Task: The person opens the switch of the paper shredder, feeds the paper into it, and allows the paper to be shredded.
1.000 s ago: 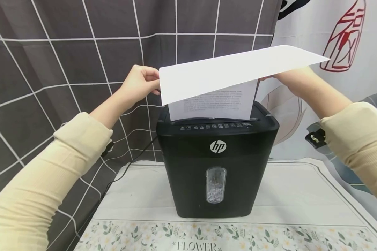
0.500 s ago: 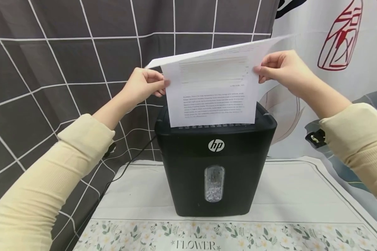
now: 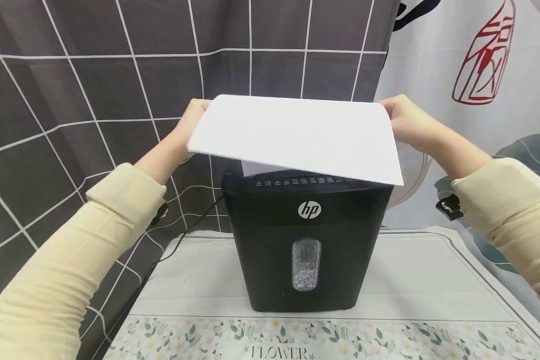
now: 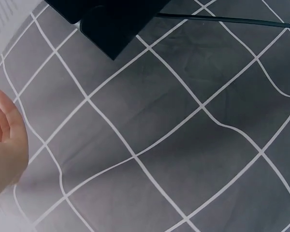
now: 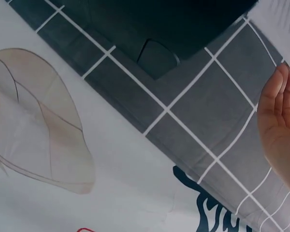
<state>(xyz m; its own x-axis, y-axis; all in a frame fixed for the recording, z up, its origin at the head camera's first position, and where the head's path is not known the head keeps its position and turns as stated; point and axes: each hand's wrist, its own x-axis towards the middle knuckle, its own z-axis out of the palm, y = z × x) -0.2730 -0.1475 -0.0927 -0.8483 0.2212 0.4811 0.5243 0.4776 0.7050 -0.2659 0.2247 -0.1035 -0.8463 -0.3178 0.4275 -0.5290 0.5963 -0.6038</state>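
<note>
A black paper shredder (image 3: pixel 270 230) with an hp logo stands upright in the middle of the head view. White shreds show through its front window (image 3: pixel 305 265). Over its top, a sheet of paper (image 3: pixel 297 135) bends forward, blank side up, its lower part reaching down to the slot area. My left hand (image 3: pixel 192 119) grips the sheet's left edge, fingertips hidden behind it. At the opposite edge my right hand (image 3: pixel 402 120) holds on, fingers likewise covered. Printed lines on the paper (image 5: pixel 278 21) show beside the curled right fingers in the right wrist view.
The shredder stands on a white tablecloth (image 3: pixel 432 280) with a floral band along its front. A black power cord (image 3: pixel 184 235) runs from the shredder's left side. Behind hang a dark grid-patterned curtain (image 3: pixel 162 75) and a white printed curtain (image 3: pixel 423 65).
The sheet's top swung up and back, showing its printed side, then flopped forward again with its blank side up. Both hands stayed at its edges; the right one is now slightly lower.
</note>
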